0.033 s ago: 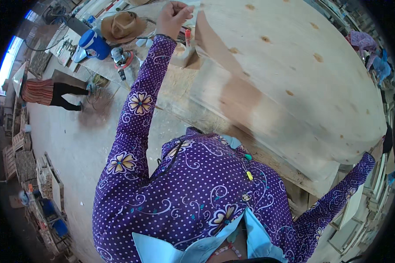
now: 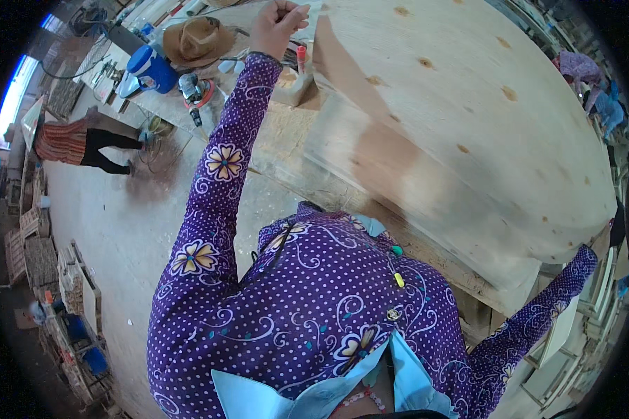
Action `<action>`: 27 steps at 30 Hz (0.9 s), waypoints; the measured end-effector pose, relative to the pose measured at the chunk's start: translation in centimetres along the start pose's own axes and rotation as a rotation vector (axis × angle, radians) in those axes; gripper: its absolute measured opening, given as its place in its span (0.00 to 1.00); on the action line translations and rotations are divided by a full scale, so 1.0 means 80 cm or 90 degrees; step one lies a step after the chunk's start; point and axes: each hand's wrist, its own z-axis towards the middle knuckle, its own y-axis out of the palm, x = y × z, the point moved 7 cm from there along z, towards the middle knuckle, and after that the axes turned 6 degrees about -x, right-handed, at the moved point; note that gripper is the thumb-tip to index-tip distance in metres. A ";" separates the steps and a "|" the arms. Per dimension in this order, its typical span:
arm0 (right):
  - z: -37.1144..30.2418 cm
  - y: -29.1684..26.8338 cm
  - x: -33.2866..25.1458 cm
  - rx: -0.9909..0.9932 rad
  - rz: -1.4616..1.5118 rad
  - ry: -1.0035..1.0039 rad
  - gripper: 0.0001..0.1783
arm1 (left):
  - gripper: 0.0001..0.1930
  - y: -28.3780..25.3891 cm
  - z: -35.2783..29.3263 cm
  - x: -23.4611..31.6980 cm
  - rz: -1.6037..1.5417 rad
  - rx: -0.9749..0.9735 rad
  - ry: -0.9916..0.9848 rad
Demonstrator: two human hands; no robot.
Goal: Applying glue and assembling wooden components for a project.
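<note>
My left hand (image 2: 279,26) is raised at the top of the view, fingers curled and thumb pressed in. It is beside the left edge of a large pale plywood sheet (image 2: 468,105) with brown knots. Whatever its fingers hold, if anything, is too small to make out. At the far right, my right hand (image 2: 599,241) is by the sheet's opposite edge, and its fingers are hidden. Shadows of my arm and head fall across the sheet. Near my left wrist stands a pale container (image 2: 295,87) with a red marker-like stick (image 2: 301,59) in or behind it.
Left of my arm, a bench holds a power sander (image 2: 193,94), a blue water jug (image 2: 152,70) and a brown hat (image 2: 194,42). Another person in a striped top (image 2: 61,142) stands farther left. Stacked wood (image 2: 42,262) lines the left side; bundled cloth (image 2: 579,66) lies far right.
</note>
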 end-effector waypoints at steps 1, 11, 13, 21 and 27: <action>-0.010 0.003 -0.007 -0.001 0.002 -0.008 0.34 | 0.09 -0.011 0.002 -0.010 -0.043 0.042 0.012; -0.029 -0.056 0.016 0.055 -0.022 -0.059 0.35 | 0.16 0.054 0.099 0.044 -0.121 0.044 -0.068; -0.014 -0.061 0.033 0.039 -0.003 -0.080 0.35 | 0.18 0.055 0.112 0.023 -0.405 -0.095 -0.287; -0.151 -0.216 0.054 0.139 -0.037 -0.080 0.36 | 0.18 0.012 0.007 0.064 -0.422 -0.030 -0.147; -0.280 -0.081 -0.086 0.321 0.149 0.059 0.35 | 0.18 -0.014 -0.074 0.081 -0.607 -0.013 -0.132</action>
